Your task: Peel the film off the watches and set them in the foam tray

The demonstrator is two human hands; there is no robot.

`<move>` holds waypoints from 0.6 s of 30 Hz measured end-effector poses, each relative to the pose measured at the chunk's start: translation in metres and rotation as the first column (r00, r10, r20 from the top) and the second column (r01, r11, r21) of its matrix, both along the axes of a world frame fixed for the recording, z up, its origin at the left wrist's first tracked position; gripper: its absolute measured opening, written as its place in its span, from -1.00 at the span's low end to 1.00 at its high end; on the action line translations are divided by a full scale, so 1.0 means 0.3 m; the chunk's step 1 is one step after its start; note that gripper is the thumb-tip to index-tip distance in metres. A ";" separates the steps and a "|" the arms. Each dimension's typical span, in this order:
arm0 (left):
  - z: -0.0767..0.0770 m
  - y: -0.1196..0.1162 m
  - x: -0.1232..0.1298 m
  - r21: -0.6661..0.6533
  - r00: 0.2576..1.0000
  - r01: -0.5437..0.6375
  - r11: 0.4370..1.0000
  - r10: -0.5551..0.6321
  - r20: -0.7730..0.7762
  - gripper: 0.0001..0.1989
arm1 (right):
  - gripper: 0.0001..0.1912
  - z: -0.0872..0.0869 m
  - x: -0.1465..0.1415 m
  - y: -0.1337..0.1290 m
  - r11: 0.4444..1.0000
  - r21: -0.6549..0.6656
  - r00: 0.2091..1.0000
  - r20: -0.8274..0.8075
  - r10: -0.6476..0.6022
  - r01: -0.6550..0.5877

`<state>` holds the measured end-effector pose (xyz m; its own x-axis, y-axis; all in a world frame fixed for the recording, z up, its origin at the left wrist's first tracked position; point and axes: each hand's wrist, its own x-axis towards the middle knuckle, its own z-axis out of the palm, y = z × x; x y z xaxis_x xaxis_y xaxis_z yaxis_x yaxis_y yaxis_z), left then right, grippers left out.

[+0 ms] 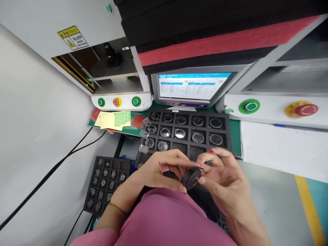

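A small dark round part [191, 178] is held in front of my body, just over the near edge of a black foam tray [186, 149]. My left hand [164, 171] grips it from the left, with the thumb below and fingers above. The thumb of my right hand [225, 177] touches or nearly touches its right side, while the other fingers are curled and raised. A tiny red piece shows at a right fingertip, and another red spot at the top of the part. Round glass-faced parts [180, 133] sit in the tray's compartments.
A second foam tray [110, 171] with small parts lies lower left. Yellow sheets with green dots [114, 120] and red dot stickers [138, 121] lie beside the near tray. Behind stand a monitor [192, 87] and machines with green [250, 107] and red buttons [306, 109]. White paper [279, 147] lies right.
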<state>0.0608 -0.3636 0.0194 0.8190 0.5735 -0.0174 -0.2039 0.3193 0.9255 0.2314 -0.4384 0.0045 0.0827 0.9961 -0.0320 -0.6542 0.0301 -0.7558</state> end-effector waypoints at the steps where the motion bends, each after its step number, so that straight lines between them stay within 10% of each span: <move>1: -0.003 0.002 0.003 -0.027 1.000 0.009 1.000 -0.009 -0.003 -0.42 | -0.50 0.001 -0.001 -0.001 1.000 -0.002 1.000 0.003 -0.005 0.005; 18: -0.043 -0.053 0.020 -0.085 0.973 -0.210 0.974 0.217 0.076 -0.42 | -0.72 0.049 -0.010 -0.026 0.940 -0.185 0.950 0.185 -0.253 0.286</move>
